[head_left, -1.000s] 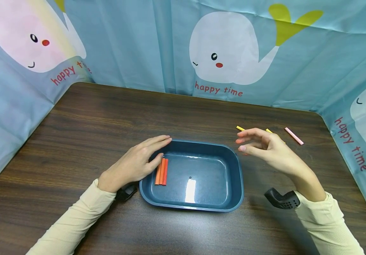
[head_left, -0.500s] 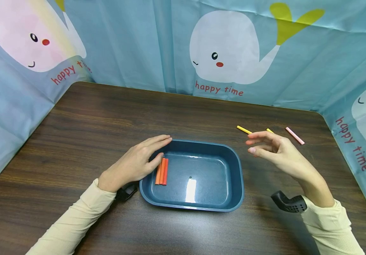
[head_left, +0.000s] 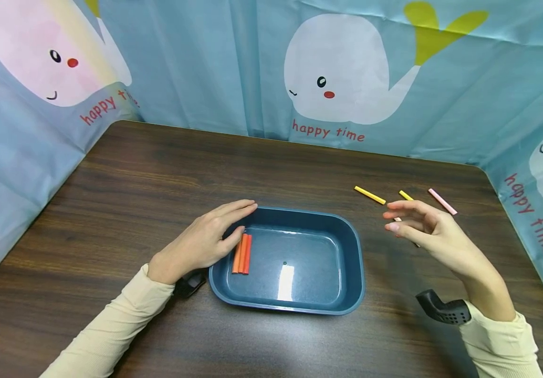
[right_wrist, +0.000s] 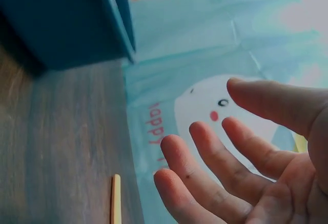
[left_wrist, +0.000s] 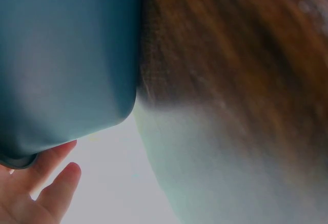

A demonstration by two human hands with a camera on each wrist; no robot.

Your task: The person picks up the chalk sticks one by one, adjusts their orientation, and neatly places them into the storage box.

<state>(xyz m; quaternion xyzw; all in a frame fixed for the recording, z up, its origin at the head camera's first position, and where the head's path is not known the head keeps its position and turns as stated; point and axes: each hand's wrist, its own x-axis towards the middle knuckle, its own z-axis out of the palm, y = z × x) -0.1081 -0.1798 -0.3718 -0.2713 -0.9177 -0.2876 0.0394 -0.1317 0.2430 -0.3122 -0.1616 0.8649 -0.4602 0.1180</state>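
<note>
A dark blue plastic tray (head_left: 319,311) stands on the table. Inside, along its left side, orange and red chalk-like sticks (head_left: 240,254) lie side by side. My left hand (head_left: 207,236) rests at the tray's back left corner, thumb over the rim and fingers extended. In the left wrist view, the tray's outer wall (left_wrist: 66,65) fills much of the frame. To the right of the tray my right hand (head_left: 425,226) hovers, fingers loosely bent and holding nothing. Beyond it lie a yellow stick (head_left: 369,195), a second yellow stick (head_left: 406,195) and a pink stick (head_left: 442,201). Another pale stick is mostly hidden by the hand.
The dark wood table (head_left: 181,168) extends around the tray. A light blue curtain (head_left: 196,63) with printed whales hangs along its back and sides. A black wrist camera (head_left: 443,307) sits under the right wrist, another (head_left: 190,283) under the left.
My right hand has moved right and slightly toward me, away from the tray, uncovering the left yellow stick and part of a pale stick. The left hand and tray stay put.
</note>
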